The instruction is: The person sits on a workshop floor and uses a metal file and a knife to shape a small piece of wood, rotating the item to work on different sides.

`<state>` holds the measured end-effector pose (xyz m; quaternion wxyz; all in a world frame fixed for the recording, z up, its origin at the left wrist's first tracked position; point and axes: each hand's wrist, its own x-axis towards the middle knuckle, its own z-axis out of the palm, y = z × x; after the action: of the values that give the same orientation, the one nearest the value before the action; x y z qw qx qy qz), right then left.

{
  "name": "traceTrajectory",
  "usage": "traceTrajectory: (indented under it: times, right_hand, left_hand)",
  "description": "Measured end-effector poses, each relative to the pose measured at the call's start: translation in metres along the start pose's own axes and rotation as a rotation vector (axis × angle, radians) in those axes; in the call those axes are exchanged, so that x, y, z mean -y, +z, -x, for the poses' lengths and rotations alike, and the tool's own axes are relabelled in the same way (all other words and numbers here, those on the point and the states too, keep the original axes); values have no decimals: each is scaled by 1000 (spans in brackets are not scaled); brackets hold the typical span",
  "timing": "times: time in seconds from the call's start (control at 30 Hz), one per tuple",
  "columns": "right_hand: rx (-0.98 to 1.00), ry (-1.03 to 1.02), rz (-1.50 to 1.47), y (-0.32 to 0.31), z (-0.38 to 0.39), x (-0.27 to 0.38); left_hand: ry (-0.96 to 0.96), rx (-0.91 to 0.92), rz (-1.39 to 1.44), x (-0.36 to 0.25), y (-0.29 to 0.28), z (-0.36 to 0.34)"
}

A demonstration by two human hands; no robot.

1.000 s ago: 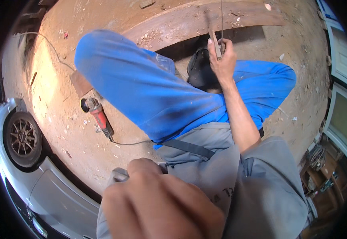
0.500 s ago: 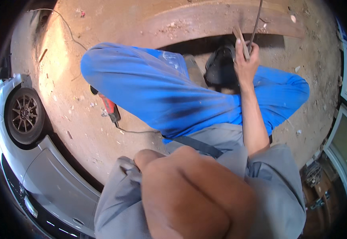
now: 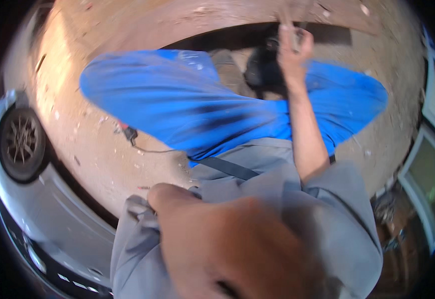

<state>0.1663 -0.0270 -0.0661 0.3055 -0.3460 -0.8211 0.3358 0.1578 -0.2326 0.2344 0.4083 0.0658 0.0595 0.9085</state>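
Note:
Beyond my lap, my right hand point(image 3: 293, 57) is closed around a thin brown strip point(image 3: 285, 22) that looks like wood. Motion smears its far end. The hand is in front of the dark gap along the near edge of a broad curved wooden board point(image 3: 142, 32). My left arm point(image 3: 217, 239) is bent close to the camera and badly blurred, and its hand does not show. Blue trousers point(image 3: 177, 99) cover my widely parted knees. Between them lies a black shoe point(image 3: 263, 70).
A red and black power tool point(image 3: 129, 132) lies on the dusty floor, partly behind my left knee, with its cord trailing right. A silver car point(image 3: 73, 214) with a dark wheel point(image 3: 23, 143) stands at left. Pale-framed panes point(image 3: 419, 174) lean at right. Wood debris litters the floor.
The view has shifted, so my lap sits further left and higher. My right hand appears higher and left, still holding the strip. The bent left arm has also shifted and blurred.

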Motion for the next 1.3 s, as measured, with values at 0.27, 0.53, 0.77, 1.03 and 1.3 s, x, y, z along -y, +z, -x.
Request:
traceTrajectory:
  times: [0.27,0.53,0.77,1.03,1.3]
  right_hand:
    - [38,359,-351,-27,-5,5]
    - [19,389,-454,-26,-11,6]
    - [55,442,-496,-36,-6,20]
    - [35,363,-468,-31,-12,9]
    - [32,359,-553,-33,-14,11]
  left_hand:
    - [-82,-119,-1453,-50,-69,-17]
    - [-989,207,-2516,-29,-259,-43]
    - [-941,247,-2567,21,-323,-46]
    - [-958,247,-2375,12,-321,-38]
    - [-1123,321,-2548,2,-311,-50]
